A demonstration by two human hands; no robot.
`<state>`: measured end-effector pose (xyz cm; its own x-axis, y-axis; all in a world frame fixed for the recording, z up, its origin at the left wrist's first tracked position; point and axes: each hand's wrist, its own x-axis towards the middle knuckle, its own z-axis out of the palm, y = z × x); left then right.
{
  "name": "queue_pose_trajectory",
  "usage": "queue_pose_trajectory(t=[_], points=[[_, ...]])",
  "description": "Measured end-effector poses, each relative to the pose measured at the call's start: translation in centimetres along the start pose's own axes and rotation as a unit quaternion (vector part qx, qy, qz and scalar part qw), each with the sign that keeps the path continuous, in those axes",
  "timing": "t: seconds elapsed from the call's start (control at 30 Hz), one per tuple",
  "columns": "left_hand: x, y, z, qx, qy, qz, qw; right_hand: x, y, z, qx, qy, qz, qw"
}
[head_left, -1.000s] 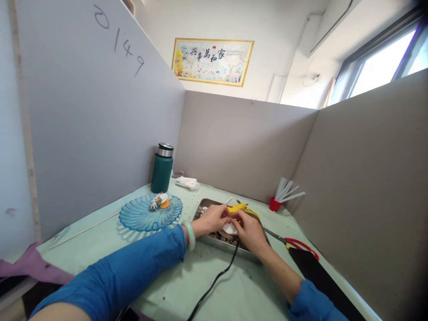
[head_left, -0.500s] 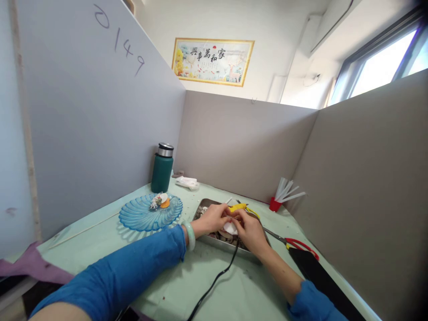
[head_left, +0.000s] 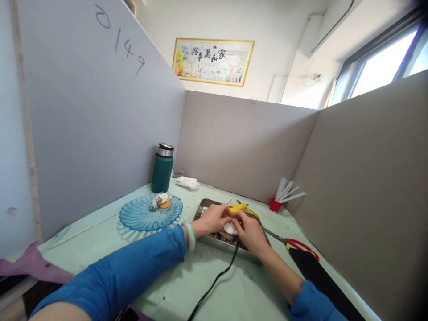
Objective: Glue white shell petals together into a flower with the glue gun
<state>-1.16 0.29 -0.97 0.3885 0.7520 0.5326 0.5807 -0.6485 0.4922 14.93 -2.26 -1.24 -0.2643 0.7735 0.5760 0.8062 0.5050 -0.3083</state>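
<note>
My left hand (head_left: 214,218) and my right hand (head_left: 250,232) meet fingertip to fingertip over a metal tray (head_left: 217,244) of shells. Both are closed in a pinch around a white shell-like piece (head_left: 230,229); how each finger grips it is partly hidden. Just beyond my fingers lies a yellow glue gun (head_left: 238,207), partly covered by my right hand. A black cord (head_left: 214,285) runs from the tray toward me. To the left, a blue scalloped glass plate (head_left: 147,218) carries a small cluster of shells (head_left: 160,201) in white and orange.
A green bottle (head_left: 162,171) stands behind the plate, near a white packet (head_left: 187,183). A red cup (head_left: 275,204) of translucent sticks is at the back right. Red-handled scissors (head_left: 301,246) lie right of the tray by a black strip (head_left: 321,281). Grey partitions enclose the table.
</note>
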Motion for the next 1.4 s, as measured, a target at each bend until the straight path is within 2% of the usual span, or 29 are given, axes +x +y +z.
queue_pose_trajectory(t=[0.5, 0.83, 1.0, 1.23, 1.4], points=[[0.01, -0.07, 0.03, -0.006, 0.011, 0.005, 1.000, -0.08, -0.09, -0.06, 0.023, 0.014, -0.027, 0.999], [-0.07, 0.01, 0.00, -0.008, 0.017, 0.014, 1.000, 0.02, -0.21, -0.04, 0.039, 0.003, -0.019, 0.999], [-0.06, 0.09, -0.08, -0.010, 0.003, 0.008, 1.000, 0.00, -0.30, -0.13, 0.032, -0.001, -0.012, 0.999], [0.20, -0.03, -0.08, -0.046, -0.013, -0.064, 0.997, -0.07, -0.12, -0.06, 0.033, 0.010, -0.018, 0.999], [0.35, -0.04, -0.09, -0.051, -0.025, -0.061, 0.997, -0.05, 0.10, 0.02, 0.036, 0.022, -0.031, 0.999]])
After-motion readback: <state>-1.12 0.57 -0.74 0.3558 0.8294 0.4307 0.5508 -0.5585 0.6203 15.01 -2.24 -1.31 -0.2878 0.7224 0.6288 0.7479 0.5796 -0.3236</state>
